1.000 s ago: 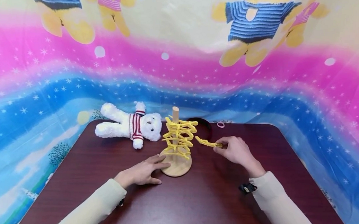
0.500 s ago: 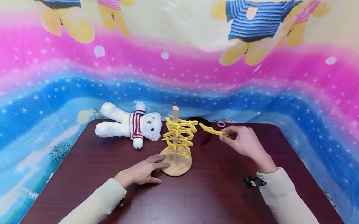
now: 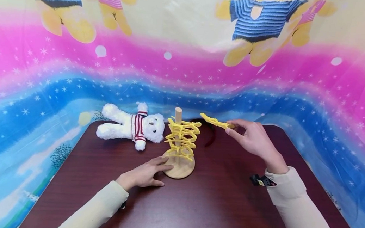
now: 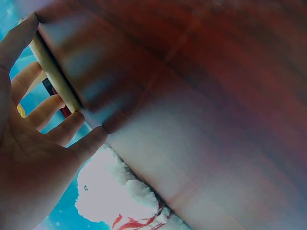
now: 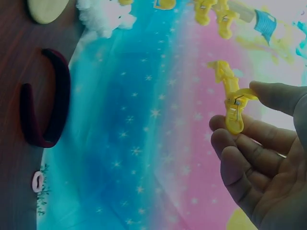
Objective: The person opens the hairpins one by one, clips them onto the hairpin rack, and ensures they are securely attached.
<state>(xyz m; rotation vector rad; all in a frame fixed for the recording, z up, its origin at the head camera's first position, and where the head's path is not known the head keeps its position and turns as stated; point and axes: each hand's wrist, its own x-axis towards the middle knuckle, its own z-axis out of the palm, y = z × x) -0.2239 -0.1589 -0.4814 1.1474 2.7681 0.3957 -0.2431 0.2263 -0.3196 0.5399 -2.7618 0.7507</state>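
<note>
- Since a second ago, right hand (image 3: 253, 138) has risen from near the table surface to the level of the peg top, carrying the yellow plastic clothes clip (image 3: 215, 121) up with it; left hand and stand are unchanged.
- Right hand pinches one end of the yellow clip between thumb and fingertips; in the right wrist view the clip (image 5: 231, 98) is seen held at its sprung end, its free end pointing away from the palm.
- Clip is held in the air, just right of the upright wooden peg (image 3: 178, 114) and apart from it.
- Left hand (image 3: 144, 173) lies flat on the dark red-brown wooden table (image 3: 214, 208), fingers straight, their tips touching the round wooden base (image 3: 178, 170) of the stand; it grasps nothing.
- Stack of yellow clips (image 3: 182, 139) sits threaded on the peg above the base.
- White plush bear in a red-striped jumper (image 3: 130, 127) lies on its back left of the stand.
- Dark maroon hairband (image 5: 45, 98) and small pink ring (image 5: 37, 182) lie on the table behind the stand.
- Colourful bear-print cloth (image 3: 186, 57) covers the backdrop.
</note>
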